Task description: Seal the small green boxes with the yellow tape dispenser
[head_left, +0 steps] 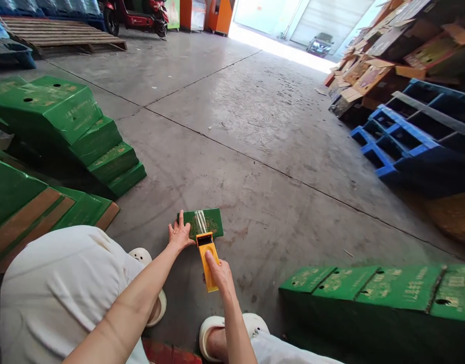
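Observation:
A small green cardboard box [213, 221] rests on the concrete floor in front of my feet. Strips of clear tape [200, 221] run across its top. My left hand [180, 233] lies on the box's left end with its fingers spread, pressing it. Held in my right hand [219, 272] is a yellow tape dispenser [208, 247], my thumb along its top. The dispenser's front end touches the near edge of the box, at the lower end of the tape. The underside of the dispenser is hidden.
Stacked green boxes [77, 111] stand at left, and a row of green boxes [399, 285] at lower right. Blue pallets [403, 134] and a heap of cardboard boxes [369, 76] line the right side. A wooden pallet [61, 33] and red scooter [137, 17] are farther back.

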The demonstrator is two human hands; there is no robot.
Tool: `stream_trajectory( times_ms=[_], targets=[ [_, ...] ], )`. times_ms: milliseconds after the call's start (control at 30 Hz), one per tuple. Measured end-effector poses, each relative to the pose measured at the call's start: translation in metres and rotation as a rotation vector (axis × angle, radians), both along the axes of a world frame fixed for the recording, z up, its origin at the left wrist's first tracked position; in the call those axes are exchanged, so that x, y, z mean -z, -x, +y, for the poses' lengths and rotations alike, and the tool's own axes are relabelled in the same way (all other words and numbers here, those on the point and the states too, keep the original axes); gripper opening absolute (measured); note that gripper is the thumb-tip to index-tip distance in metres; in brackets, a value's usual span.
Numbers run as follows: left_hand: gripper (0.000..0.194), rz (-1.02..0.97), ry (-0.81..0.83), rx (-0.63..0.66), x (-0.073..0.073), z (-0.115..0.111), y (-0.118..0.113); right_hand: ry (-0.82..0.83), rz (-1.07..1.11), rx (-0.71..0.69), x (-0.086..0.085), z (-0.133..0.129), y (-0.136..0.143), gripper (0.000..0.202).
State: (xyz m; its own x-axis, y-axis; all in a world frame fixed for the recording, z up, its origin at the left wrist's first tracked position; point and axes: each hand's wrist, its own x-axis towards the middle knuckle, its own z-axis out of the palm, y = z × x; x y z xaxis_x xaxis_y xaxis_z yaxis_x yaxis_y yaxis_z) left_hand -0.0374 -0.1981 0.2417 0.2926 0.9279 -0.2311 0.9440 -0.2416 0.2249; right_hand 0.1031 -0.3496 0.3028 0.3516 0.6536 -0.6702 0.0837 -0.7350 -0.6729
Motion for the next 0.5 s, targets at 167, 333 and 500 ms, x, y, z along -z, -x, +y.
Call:
stream_trajectory(
  times_ms=[167, 333, 500],
  targets=[
    [0.052, -0.011, 0.005, 0.030, -0.001, -0.006, -0.001, -0.017, 0.051, 0.053, 0.001, -0.020, 0.008, 0.054],
    [0.056, 0.012, 0.036, 0.021, -0.009, -0.003, -0.002, 0.061, 0.057, 0.069, 0.011, -0.044, 0.010, 0.051],
    [0.056, -0.017, 0.028, 0.032, -0.007, -0.002, 0.000, 0.121, 0.086, 0.065, 0.024, -0.044, 0.010, 0.054]
  ],
)
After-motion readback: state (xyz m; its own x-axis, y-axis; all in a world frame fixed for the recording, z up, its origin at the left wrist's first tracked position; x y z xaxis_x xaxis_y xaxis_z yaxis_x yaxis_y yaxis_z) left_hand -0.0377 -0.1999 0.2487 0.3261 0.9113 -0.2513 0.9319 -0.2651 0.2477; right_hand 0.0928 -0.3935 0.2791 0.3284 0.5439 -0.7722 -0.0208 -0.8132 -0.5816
